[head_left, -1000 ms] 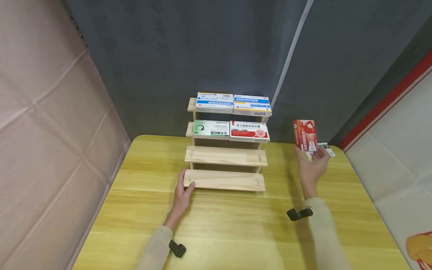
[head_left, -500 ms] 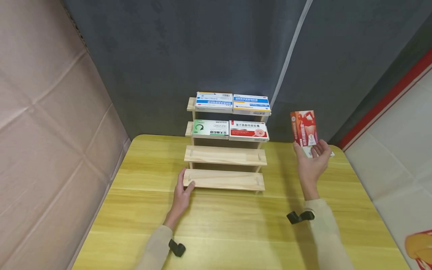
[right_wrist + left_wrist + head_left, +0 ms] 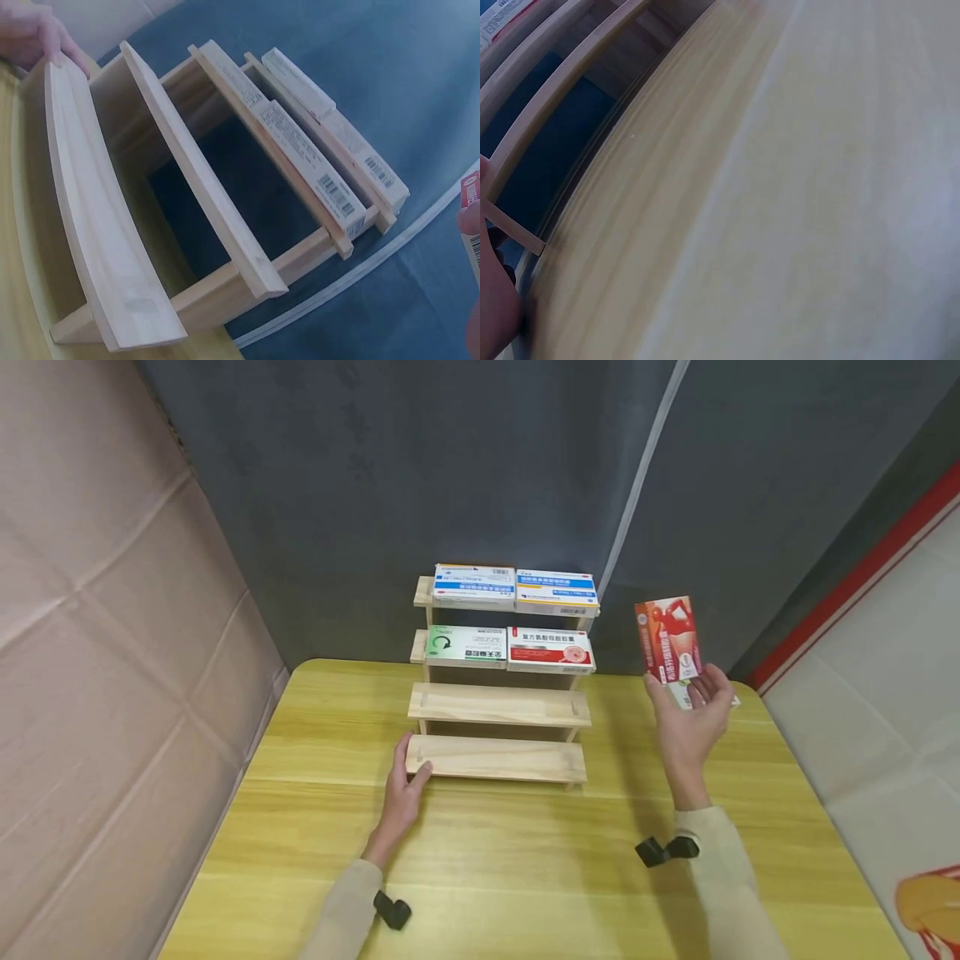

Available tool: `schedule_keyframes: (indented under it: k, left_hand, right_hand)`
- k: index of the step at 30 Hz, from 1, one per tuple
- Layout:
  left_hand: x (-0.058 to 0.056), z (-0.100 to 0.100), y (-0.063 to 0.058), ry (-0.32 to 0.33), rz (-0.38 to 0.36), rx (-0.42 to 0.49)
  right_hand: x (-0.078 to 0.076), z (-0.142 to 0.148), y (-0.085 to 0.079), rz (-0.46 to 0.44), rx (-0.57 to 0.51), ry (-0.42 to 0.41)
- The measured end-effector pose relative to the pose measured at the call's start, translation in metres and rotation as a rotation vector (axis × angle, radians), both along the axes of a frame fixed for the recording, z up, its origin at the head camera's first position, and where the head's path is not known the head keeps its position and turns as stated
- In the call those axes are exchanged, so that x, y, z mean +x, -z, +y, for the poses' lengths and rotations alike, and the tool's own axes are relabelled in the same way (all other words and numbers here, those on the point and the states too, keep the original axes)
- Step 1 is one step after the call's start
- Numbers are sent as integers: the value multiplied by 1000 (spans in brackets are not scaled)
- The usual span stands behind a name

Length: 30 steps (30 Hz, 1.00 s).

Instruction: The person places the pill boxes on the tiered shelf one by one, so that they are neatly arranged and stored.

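Observation:
My right hand (image 3: 692, 727) pinches a red medicine box (image 3: 670, 639) by its lower end, raised above the table's back right. Only a sliver of that box shows at the right wrist view's edge. Behind the hand lies a white and green box (image 3: 681, 695), partly hidden. With thumb on top, my left hand (image 3: 402, 789) grips the left end of the lowest step of a wooden tiered rack (image 3: 498, 758). On the rack's top step sit two blue and white boxes (image 3: 475, 585). One step down are a green and white box (image 3: 467, 644) and a red and white box (image 3: 551, 647).
The rack stands on a yellow wood-grain table (image 3: 480, 868), close to a dark grey curtain (image 3: 375, 485) at the back. A pale padded wall (image 3: 112, 677) borders the left side, a white panel with a red stripe (image 3: 885, 710) the right.
My right hand has lifted the red medicine box higher and slightly to the left, tilting it. My left hand stays on the rack.

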State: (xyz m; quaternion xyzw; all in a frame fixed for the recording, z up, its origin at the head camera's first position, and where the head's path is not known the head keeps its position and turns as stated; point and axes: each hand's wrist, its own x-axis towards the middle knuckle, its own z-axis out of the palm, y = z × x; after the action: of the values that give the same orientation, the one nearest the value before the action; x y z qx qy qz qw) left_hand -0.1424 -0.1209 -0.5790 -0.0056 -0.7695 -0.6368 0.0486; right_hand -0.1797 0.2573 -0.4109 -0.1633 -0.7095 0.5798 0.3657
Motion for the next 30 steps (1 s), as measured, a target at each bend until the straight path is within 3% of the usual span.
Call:
schedule_keyframes:
  k: [15, 22, 25, 30]
  left_hand:
    - [0, 0, 0, -17, 15, 5]
    - [1, 0, -1, -19, 8, 18]
    - [2, 0, -7, -11, -2, 25]
    - [10, 3, -31, 4, -12, 17]
  right_hand:
    - [11, -22, -9, 85, -3, -66]
    - [13, -32, -9, 71, 25, -93]
    - [13, -35, -8, 78, 16, -108]
    - [14, -40, -7, 86, 8, -150]
